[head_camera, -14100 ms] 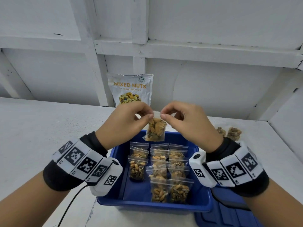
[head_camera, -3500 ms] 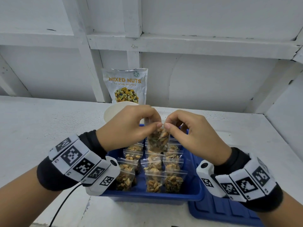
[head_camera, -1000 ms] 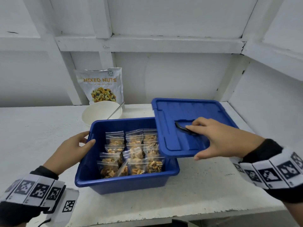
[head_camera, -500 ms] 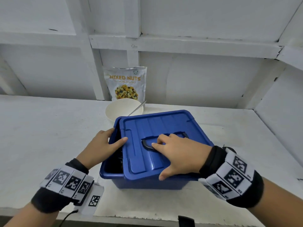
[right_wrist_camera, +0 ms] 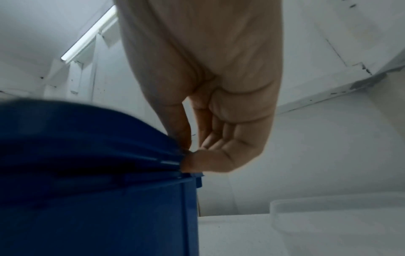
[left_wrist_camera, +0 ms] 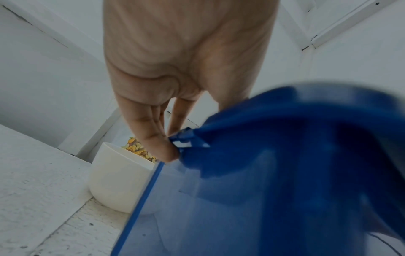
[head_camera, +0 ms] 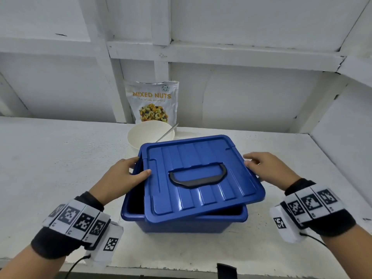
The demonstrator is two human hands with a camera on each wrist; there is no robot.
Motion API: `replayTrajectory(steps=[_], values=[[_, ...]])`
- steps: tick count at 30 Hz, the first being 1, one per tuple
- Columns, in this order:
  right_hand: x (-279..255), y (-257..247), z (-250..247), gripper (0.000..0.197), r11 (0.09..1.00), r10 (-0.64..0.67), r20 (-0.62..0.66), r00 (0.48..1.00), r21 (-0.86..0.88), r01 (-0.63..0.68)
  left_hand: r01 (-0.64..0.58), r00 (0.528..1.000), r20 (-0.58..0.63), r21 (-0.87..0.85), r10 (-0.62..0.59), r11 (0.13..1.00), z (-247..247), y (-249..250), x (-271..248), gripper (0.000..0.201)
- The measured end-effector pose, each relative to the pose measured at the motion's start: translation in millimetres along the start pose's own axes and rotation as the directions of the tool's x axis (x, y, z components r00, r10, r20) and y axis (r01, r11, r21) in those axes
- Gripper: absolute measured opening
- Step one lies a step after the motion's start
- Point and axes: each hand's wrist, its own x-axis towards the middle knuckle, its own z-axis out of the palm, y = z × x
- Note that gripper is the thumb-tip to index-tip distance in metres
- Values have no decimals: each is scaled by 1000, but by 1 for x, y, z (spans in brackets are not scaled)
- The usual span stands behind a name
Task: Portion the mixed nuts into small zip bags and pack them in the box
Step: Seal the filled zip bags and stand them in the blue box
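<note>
1. Blue box (head_camera: 181, 223) at the centre of the white table (head_camera: 50, 168), near the front edge; walls blue, inside dark and hidden from the head view.
2. Blue lid (head_camera: 201, 178) lying on top of the box, skewed and shifted toward 3 o'clock; not seated, a dark gap open along the 9 o'clock side and along the 6 o'clock edge. Lid's 3 o'clock edge overhanging the box rim.
3. Black handle (head_camera: 198, 177) folded flat in the recess at the lid's middle, untouched.
4. Left hand (head_camera: 120, 178) at the box's 9 o'clock side: thumb laid on top of the lid's edge, fingers curled round the edge by the far corner. From the left wrist, fingertips (left_wrist_camera: 162, 149) pressed against the blue corner; grip on the lid.
5. Right hand (head_camera: 267, 170) at the lid's 3 o'clock edge: thumb on the rim, fingers bent down past it. From the right wrist, thumb and a bent finger (right_wrist_camera: 192, 162) pinching the lid's edge just above the box rim.
6. White bowl (head_camera: 151, 135) just behind the box at 11 o'clock, a thin metal utensil (head_camera: 168, 131) leaning over its rim toward 1 o'clock.
7. Mixed-nuts pouch (head_camera: 154, 103) upright against the white wall at 12 o'clock, just behind the bowl.
8. Small zip bags out of sight; contents of the box not visible under the lid.
</note>
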Motion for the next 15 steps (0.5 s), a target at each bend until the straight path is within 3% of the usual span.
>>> replayTrajectory(steps=[3,6,11,15], values=[[-6,-2,6,20,997,-21,10,1000,77,20,51,998,32,-14,-50,999,-7,-8,4,38],[-15,-5,7,9,993,-11,68,998,118,3,108,992,83,-159,-96,981,-14,-12,5,33],[-22,-5,13,10,971,19,128,992,233,-49,147,988,93,-257,-127,955,-17,-14,4,24],[-23,-3,15,14,895,44,227,973,423,-139,196,979,117,-320,-167,927,-15,-14,5,21]])
